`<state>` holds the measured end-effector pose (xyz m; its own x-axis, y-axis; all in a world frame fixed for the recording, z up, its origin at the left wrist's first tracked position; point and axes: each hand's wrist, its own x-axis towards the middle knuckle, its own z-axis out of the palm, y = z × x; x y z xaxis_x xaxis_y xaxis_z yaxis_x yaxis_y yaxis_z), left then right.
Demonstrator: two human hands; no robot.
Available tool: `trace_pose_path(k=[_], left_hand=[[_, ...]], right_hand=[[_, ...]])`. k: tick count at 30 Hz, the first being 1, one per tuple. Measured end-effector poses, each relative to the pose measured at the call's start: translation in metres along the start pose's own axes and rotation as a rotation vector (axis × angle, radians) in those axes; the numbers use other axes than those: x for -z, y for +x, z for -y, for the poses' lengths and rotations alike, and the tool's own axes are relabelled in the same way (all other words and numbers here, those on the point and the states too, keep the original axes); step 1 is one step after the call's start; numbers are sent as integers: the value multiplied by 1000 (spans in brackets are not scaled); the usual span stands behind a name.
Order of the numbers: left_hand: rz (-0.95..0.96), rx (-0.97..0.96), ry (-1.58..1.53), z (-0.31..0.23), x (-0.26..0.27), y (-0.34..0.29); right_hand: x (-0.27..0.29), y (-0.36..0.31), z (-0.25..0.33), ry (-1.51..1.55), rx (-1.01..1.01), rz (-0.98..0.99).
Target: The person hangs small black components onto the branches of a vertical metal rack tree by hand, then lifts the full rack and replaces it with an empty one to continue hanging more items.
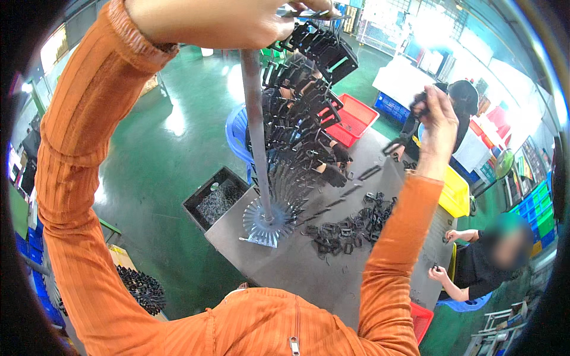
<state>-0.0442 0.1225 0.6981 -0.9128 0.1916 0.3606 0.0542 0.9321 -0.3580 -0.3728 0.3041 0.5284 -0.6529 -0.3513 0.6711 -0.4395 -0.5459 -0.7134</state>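
My left hand (pixel 255 24) is raised at the upper edge, beside the top of an upright grey metal pole (pixel 254 118). Its fingers, partly cut off, pinch a thin dark part by the rack. Along the pole's right side hang many black plastic frame-like parts (pixel 297 89) on wire hooks. A round wire-spoked base (pixel 270 222) surrounds the pole's foot on the table. My right hand (pixel 440 121), lifted on the right, is closed around a small bunch of black plastic parts (pixel 419 105). Below, a loose heap of similar black loops (pixel 347 231) lies on the table.
A grey table (pixel 237 237) bears the rack. A black bin (pixel 215 199) adjoins its left corner. Red tray (pixel 353 121) and yellow crate (pixel 456 190) stand around it. Gloved hands (pixel 333 172) work behind the rack; a person (pixel 493 261) sits right, another (pixel 463 101) behind my right hand.
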Motion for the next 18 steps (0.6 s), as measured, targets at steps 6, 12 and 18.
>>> trace_pose_path(k=[6,12,18], left_hand=[[56,-14,-221,1,17,-11],[107,29,-105,-8,17,9],[179,126,-33,-18,17,27]], right_hand=[[96,22,-7,-1169,-66,-209],[-3,-9,32,-606,258,-124],[-144,-43,56,-535,586,77]])
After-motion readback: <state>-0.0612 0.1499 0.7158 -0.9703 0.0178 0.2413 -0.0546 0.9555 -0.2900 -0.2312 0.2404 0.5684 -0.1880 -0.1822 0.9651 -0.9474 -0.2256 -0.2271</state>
